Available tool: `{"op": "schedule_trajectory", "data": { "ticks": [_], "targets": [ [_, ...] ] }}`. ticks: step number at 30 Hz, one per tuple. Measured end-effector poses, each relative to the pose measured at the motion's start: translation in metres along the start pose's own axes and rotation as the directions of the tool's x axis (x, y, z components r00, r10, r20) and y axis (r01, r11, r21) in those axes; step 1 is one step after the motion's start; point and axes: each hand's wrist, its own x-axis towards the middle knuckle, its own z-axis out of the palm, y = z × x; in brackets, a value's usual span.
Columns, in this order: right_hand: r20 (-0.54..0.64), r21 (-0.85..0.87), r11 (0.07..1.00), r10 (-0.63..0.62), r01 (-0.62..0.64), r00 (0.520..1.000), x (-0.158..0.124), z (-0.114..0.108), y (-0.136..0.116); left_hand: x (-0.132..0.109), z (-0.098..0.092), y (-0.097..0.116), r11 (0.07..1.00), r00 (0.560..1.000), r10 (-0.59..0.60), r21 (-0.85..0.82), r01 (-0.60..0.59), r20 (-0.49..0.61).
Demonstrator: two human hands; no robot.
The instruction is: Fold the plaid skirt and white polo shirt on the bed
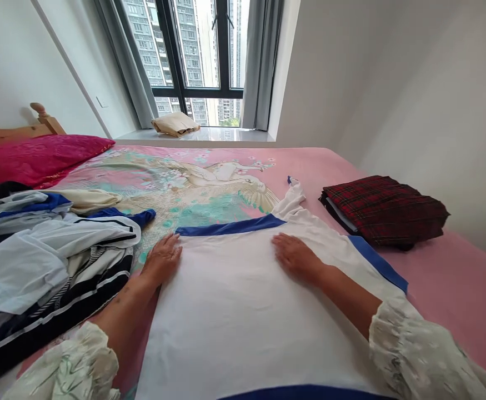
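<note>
A white shirt with blue trim (234, 311) lies spread out on the bed in front of me. My left hand (164, 258) rests at its left edge, near the end of the far blue band, fingers stretched out. On the white cloth, right of the middle and just below that band, my right hand (296, 255) lies palm down and flat. Neither hand grips anything that shows. Beyond my right hand a white sleeve stretches away, partly bunched, with a blue tip. More blue trim runs along the shirt's right side and near edge.
A loose heap of clothes (55, 261) lies on the left. At the right is a folded stack with red plaid cloth (386, 211) on top. A red pillow (43, 158) is at the back left. Beige folded cloth (176, 124) sits on the windowsill (234, 135).
</note>
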Motion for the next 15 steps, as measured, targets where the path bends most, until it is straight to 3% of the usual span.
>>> {"op": "schedule_trajectory", "data": {
  "ticks": [2, 4, 9, 12, 15],
  "targets": [
    [-0.071, 0.091, 0.967, -0.233, 0.239, 0.970, 0.018, 0.007, -0.017, 0.022, 0.002, 0.001, 0.998, 0.999, 0.031, -0.048, -0.031, -0.012],
    [-0.121, 0.142, 0.923, -0.343, 0.359, 0.931, 0.035, 0.017, -0.027, 0.045, 0.005, 0.004, 0.994, 0.999, 0.034, -0.107, -0.035, -0.007],
    [-0.151, 0.156, 0.886, -0.416, 0.437, 0.897, 0.058, 0.032, -0.019, 0.090, 0.004, 0.001, 0.952, 0.995, -0.038, -0.299, 0.063, 0.088],
    [-0.140, 0.132, 0.886, -0.427, 0.444, 0.893, 0.059, 0.032, -0.016, 0.096, 0.003, -0.006, 0.867, 0.980, -0.106, -0.468, 0.173, 0.166],
    [-0.100, 0.078, 0.896, -0.430, 0.438, 0.897, 0.059, 0.031, -0.018, 0.090, 0.007, -0.010, 0.710, 0.960, -0.219, -0.647, 0.278, 0.173]
  ]
}}
